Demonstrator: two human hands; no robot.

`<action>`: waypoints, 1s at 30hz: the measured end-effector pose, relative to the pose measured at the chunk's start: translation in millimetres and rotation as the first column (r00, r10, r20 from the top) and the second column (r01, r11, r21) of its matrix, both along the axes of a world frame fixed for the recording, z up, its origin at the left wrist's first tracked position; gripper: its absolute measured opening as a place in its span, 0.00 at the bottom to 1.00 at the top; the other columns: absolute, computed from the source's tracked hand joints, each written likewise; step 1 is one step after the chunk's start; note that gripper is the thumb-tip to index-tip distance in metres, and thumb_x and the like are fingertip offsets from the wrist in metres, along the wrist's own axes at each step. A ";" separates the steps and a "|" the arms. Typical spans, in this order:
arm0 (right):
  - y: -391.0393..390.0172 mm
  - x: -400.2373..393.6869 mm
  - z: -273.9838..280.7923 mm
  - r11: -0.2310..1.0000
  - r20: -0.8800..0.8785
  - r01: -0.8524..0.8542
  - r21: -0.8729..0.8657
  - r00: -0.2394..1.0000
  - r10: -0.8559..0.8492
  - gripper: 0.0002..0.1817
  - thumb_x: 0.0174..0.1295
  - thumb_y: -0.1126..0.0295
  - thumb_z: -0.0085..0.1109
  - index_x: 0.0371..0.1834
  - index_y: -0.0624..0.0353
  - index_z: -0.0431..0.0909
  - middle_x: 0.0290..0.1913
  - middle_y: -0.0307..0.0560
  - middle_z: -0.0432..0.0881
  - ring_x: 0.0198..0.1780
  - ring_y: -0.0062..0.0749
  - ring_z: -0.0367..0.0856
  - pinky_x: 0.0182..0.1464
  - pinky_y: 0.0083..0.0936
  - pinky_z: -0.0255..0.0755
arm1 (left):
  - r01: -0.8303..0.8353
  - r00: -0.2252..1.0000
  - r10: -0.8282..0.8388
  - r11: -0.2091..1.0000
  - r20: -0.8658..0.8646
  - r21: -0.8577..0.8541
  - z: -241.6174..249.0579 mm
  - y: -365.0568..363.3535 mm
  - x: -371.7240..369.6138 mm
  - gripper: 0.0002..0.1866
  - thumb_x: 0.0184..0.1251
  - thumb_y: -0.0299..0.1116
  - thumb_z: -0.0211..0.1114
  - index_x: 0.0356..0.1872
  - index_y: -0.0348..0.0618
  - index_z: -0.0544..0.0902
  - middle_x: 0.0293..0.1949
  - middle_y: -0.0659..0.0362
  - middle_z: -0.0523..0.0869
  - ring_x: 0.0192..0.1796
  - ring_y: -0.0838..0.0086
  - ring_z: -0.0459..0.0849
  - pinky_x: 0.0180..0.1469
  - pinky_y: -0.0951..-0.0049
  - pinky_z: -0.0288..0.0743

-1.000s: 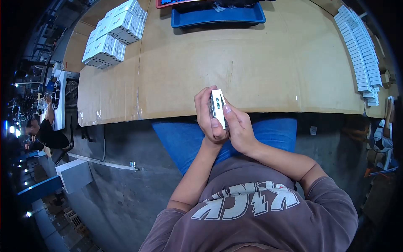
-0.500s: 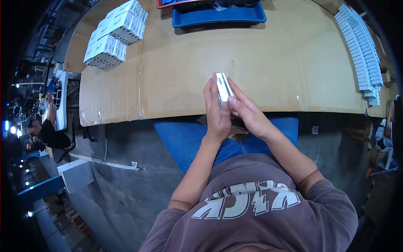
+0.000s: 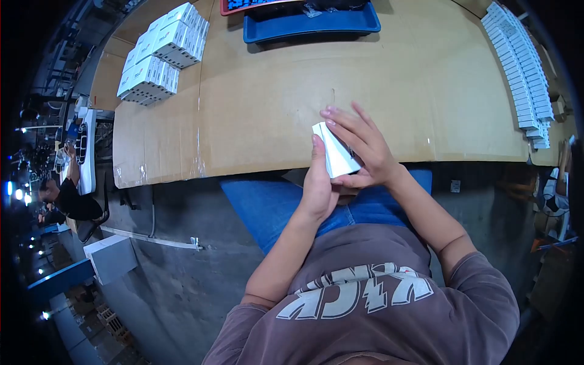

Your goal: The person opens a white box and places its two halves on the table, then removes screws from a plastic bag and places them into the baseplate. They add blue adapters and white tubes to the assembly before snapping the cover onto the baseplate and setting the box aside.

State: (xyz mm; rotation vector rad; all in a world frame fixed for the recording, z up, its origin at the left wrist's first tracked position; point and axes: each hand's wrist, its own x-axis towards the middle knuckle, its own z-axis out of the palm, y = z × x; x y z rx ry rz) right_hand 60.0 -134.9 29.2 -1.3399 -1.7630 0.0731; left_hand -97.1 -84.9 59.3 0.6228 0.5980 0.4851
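A small white box (image 3: 338, 157) is held between my two hands just above the front edge of the table, its plain white face turned up. My left hand (image 3: 319, 185) grips it from the left, with the thumb along its side and the other fingers hidden beneath. On the right side, my right hand (image 3: 372, 149) has its thumb at the near corner and its fingers stretched past the far end. Some of those fingertips are lifted off the box.
White printed boxes (image 3: 161, 55) are stacked at the table's back left. Long rows of white boxes (image 3: 517, 73) line the right side. A blue tray (image 3: 310, 30) sits at the back beside a red tray (image 3: 234, 8) with blue pieces. Another person (image 3: 73, 191) sits far left.
The box has tipped from a narrow printed side to a wide plain white face and come slightly nearer me. My right hand's fingers have spread and reached over its far end.
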 end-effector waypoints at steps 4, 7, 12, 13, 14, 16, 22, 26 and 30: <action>13.1 -4.4 -3.4 0.978 -0.025 -0.037 0.203 0.999 0.043 0.45 0.62 0.41 0.70 0.68 0.72 0.77 0.68 0.70 0.79 0.68 0.66 0.81 0.69 0.54 0.75 | -0.011 0.999 0.012 1.000 0.030 -0.010 -1.2 1.8 0.9 0.36 0.87 0.63 0.40 0.79 0.45 0.64 0.67 0.55 0.80 0.68 0.65 0.81 0.69 0.62 0.77; 14.1 -7.9 -7.4 0.969 -0.053 -0.039 0.245 0.997 0.053 0.44 0.66 0.40 0.66 0.66 0.75 0.77 0.66 0.73 0.79 0.65 0.68 0.83 0.66 0.53 0.78 | -0.021 0.999 0.022 1.000 0.039 -0.007 -2.6 1.0 -0.8 0.35 0.87 0.63 0.40 0.78 0.45 0.65 0.66 0.56 0.80 0.67 0.67 0.82 0.67 0.62 0.78; 10.0 -10.2 -18.5 0.977 -0.112 -0.034 0.209 0.992 0.058 0.45 0.71 0.36 0.57 0.67 0.76 0.76 0.67 0.73 0.79 0.67 0.67 0.81 0.68 0.51 0.77 | -0.053 0.998 0.053 0.998 0.028 -0.018 -15.8 -2.1 0.5 0.33 0.89 0.60 0.37 0.75 0.44 0.68 0.64 0.57 0.80 0.67 0.71 0.80 0.67 0.66 0.75; 10.2 -9.7 -18.7 0.982 -0.109 -0.031 0.188 0.993 0.053 0.46 0.73 0.35 0.54 0.68 0.76 0.76 0.67 0.73 0.78 0.68 0.66 0.81 0.68 0.49 0.76 | -0.055 0.998 0.055 0.998 0.034 -0.020 -15.9 -0.8 1.4 0.33 0.90 0.60 0.37 0.76 0.45 0.68 0.64 0.57 0.80 0.67 0.72 0.79 0.68 0.66 0.74; 10.1 -9.2 -18.5 0.986 -0.104 -0.027 0.167 0.994 0.045 0.47 0.74 0.34 0.51 0.69 0.77 0.75 0.68 0.73 0.78 0.69 0.65 0.81 0.69 0.47 0.76 | -0.052 0.999 0.052 0.999 0.000 -0.001 -13.4 0.0 2.9 0.33 0.90 0.59 0.37 0.77 0.44 0.66 0.65 0.57 0.80 0.69 0.71 0.78 0.70 0.65 0.72; 8.0 -13.6 -16.6 0.997 -0.398 0.039 0.060 0.917 -0.012 0.49 0.77 0.32 0.43 0.72 0.76 0.73 0.70 0.70 0.77 0.71 0.58 0.80 0.71 0.42 0.74 | -0.043 0.997 0.045 0.999 -0.063 0.033 -4.4 1.8 8.1 0.34 0.90 0.59 0.36 0.80 0.43 0.63 0.66 0.56 0.79 0.71 0.71 0.76 0.73 0.64 0.69; 5.8 -29.2 -9.9 0.978 -0.943 -0.187 -0.097 0.332 -0.030 0.51 0.80 0.30 0.29 0.78 0.73 0.68 0.78 0.59 0.71 0.77 0.40 0.71 0.76 0.34 0.66 | -0.028 0.963 0.233 0.580 -0.133 0.814 -29.1 6.4 14.3 0.43 0.86 0.52 0.50 0.87 0.39 0.42 0.76 0.45 0.67 0.73 0.59 0.73 0.77 0.58 0.65; 3.9 -23.9 1.9 0.964 -0.805 -0.172 -0.200 0.591 -0.062 0.39 0.81 0.44 0.38 0.77 0.69 0.70 0.81 0.59 0.67 0.81 0.45 0.66 0.79 0.38 0.62 | -0.155 0.970 0.225 0.864 -0.092 0.480 -26.7 23.0 7.1 0.42 0.86 0.50 0.49 0.88 0.41 0.42 0.72 0.45 0.71 0.68 0.59 0.80 0.72 0.60 0.72; -0.4 -17.2 1.2 0.957 -0.644 -0.186 -0.223 0.765 -0.001 0.27 0.74 0.68 0.55 0.76 0.64 0.75 0.81 0.62 0.67 0.81 0.50 0.68 0.77 0.41 0.66 | -0.193 0.970 0.230 0.929 -0.082 0.315 -35.9 29.6 5.6 0.35 0.87 0.58 0.42 0.78 0.38 0.65 0.67 0.48 0.78 0.62 0.65 0.83 0.66 0.62 0.78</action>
